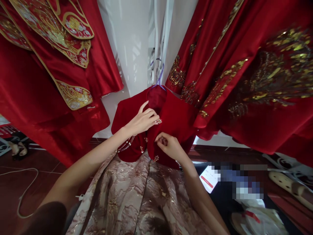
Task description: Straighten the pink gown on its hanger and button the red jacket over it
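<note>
A short red velvet jacket (179, 112) hangs on a purple hanger (160, 78), its front facing me. My left hand (145, 118) reaches across the chest, one finger raised and the others closed at a jewelled button (158, 121) on the front edge. Just below and to the right, my right hand (168, 145) is closed in a pinch against the velvet; anything between its fingertips is too small to make out. Lower down the front is another jewelled flower button (156, 159). Strands of beads (126, 145) hang beneath my left forearm, at the jacket's side.
A pinkish brocade skirt (127, 186) spreads below the jacket. Red embroidered garments hang at left (102, 65) and right (244, 124). A lit phone (209, 179) lies on a dark surface at right. A white cable (22, 195) runs along the floor at left.
</note>
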The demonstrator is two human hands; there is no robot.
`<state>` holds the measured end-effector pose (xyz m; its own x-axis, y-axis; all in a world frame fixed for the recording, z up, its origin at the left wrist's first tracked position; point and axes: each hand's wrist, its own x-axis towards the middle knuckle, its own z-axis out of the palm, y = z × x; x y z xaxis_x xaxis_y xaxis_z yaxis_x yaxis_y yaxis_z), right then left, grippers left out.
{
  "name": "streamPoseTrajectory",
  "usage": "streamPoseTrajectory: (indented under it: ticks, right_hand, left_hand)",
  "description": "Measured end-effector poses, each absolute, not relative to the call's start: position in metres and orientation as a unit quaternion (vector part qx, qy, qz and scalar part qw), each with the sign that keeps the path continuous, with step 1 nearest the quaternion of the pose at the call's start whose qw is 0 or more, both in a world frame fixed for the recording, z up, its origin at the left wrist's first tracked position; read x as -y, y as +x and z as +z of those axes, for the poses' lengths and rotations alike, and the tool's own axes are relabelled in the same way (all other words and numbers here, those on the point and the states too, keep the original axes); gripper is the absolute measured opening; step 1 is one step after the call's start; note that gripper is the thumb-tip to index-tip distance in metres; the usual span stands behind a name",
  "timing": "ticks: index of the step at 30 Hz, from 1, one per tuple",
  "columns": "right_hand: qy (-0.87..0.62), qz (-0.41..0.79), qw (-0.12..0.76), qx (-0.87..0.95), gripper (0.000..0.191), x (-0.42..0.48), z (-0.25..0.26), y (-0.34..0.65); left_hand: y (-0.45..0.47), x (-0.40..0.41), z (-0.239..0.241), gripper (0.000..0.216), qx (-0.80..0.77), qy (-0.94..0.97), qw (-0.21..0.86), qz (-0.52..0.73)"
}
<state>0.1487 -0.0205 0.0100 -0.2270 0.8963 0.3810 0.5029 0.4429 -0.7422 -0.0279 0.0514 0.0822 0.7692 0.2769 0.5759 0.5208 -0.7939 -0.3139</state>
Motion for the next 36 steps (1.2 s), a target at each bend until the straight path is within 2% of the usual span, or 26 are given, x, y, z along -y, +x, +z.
streamPoseTrajectory:
  ticks: [5,8,14,19,21,23,25,31,36]
  right_hand:
    - [-0.473,0.112,0.599,0.637,0.008,0.008,0.050,0.129]
    - [-0.432,0.063,0.635,0.637,0.008,0.001,0.072,0.121]
    - [-0.437,0.077,0.637,0.631,0.010,0.000,0.085,0.121]
    - [-0.460,0.237,0.581,0.629,0.044,-0.019,0.083,0.118]
    - [-0.513,0.211,0.556,0.619,0.063,-0.024,0.080,0.113]
    - [-0.575,0.126,0.542,0.599,0.082,-0.025,0.075,0.110]
    - [-0.618,0.044,0.528,0.581,0.090,-0.026,0.069,0.111]
    - [-0.693,-0.057,0.470,0.544,0.073,-0.036,0.054,0.146]
    - [-0.694,-0.142,0.446,0.548,0.062,-0.045,0.064,0.191]
  left_hand:
    - [-0.029,-0.066,0.080,0.026,0.170,-0.915,0.259,-0.258]
    - [-0.030,-0.067,0.083,0.019,0.190,-0.909,0.261,-0.265]
    - [-0.033,-0.055,0.086,0.037,0.264,-0.886,0.271,-0.269]
    - [-0.029,-0.049,0.089,0.039,0.395,-0.826,0.229,-0.331]
    - [-0.028,-0.048,0.091,0.045,0.446,-0.791,0.227,-0.352]
    - [-0.030,-0.048,0.092,0.053,0.479,-0.761,0.233,-0.370]
    - [-0.034,-0.052,0.091,0.059,0.502,-0.732,0.237,-0.394]
    - [-0.072,-0.089,0.081,0.081,0.541,-0.702,0.166,-0.432]
    - [-0.116,-0.105,0.094,0.065,0.536,-0.697,0.094,-0.467]
